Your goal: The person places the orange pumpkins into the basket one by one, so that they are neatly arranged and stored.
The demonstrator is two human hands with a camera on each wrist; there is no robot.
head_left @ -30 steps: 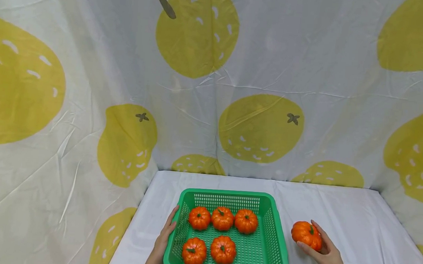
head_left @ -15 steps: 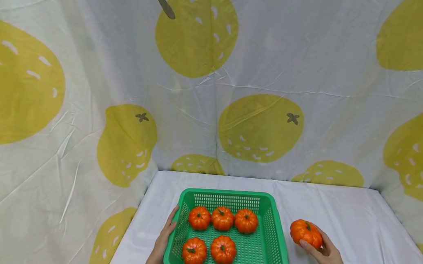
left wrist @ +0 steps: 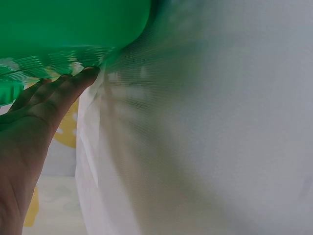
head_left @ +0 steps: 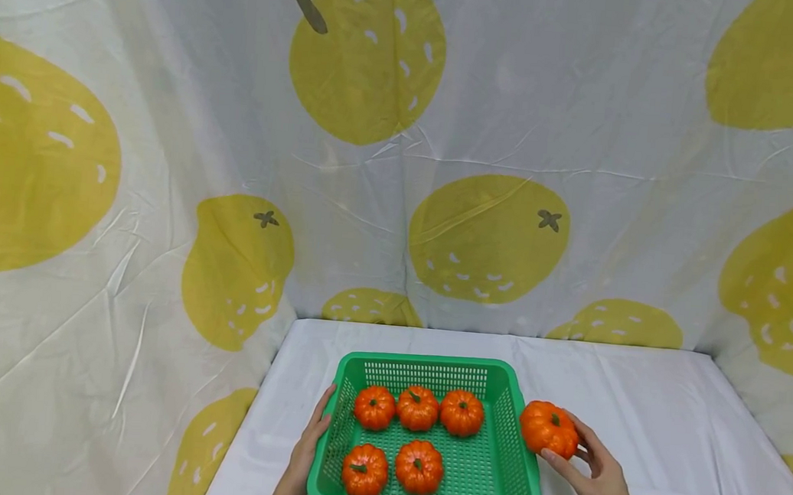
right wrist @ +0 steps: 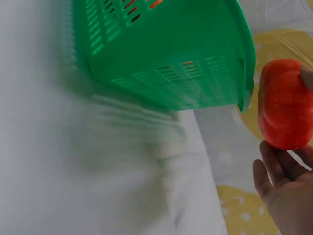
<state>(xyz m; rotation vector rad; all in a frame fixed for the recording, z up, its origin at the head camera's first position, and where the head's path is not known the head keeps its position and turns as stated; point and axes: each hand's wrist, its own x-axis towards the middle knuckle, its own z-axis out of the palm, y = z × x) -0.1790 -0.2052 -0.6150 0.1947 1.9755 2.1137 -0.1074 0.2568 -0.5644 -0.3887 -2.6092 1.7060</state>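
My right hand [head_left: 597,480] grips a small orange pumpkin [head_left: 548,427] between thumb and fingers, at the right rim of a green plastic basket [head_left: 526,441]. In the right wrist view this pumpkin [right wrist: 284,110] is up off the white cloth, beside the basket's upper edge, with the fingers beneath it. My left hand [head_left: 300,459] rests along the basket's left side; the left wrist view shows its fingers [left wrist: 68,95] stretched out against the slotted wall. Inside the basket, three pumpkins [head_left: 417,409] stand in the back row and two pumpkins [head_left: 418,468] in front, at left and middle.
The basket stands on a table [head_left: 661,419] covered in white cloth. A white curtain [head_left: 619,217] with yellow fruit prints encloses the back and both sides. Within the basket, bare slotted floor [head_left: 473,475] shows at the front right.
My right hand has carried the pumpkin left and slightly up, from over the cloth to the basket's right rim. The left hand, basket and other pumpkins have stayed put.
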